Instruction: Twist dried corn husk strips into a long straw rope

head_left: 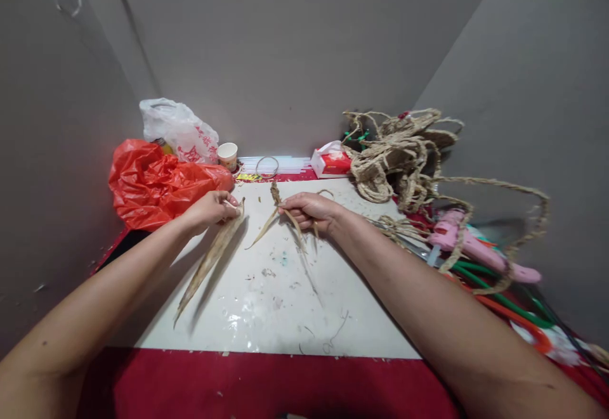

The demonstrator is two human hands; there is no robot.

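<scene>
My left hand (215,208) pinches the upper end of a long dried husk leaf (212,257), pale tan with brown edges. The leaf hangs down toward the front left over the white board (328,324). To its right, my right hand (309,211) is closed on a short braid of dried husk (275,193). The braid's tight brown part points up past my fingers. Loose narrow strips (264,229) splay out below it. The two pieces are apart, and the fingertips of both hands are partly hidden by the angle.
An orange-red plastic bag (162,184), white bag (178,130) and paper cup (228,155) stand at back left. Behind the board lie clear sticks (290,164) and a tissue pack (332,160). At right are coiled rope (404,153) and a pink glue gun (476,244).
</scene>
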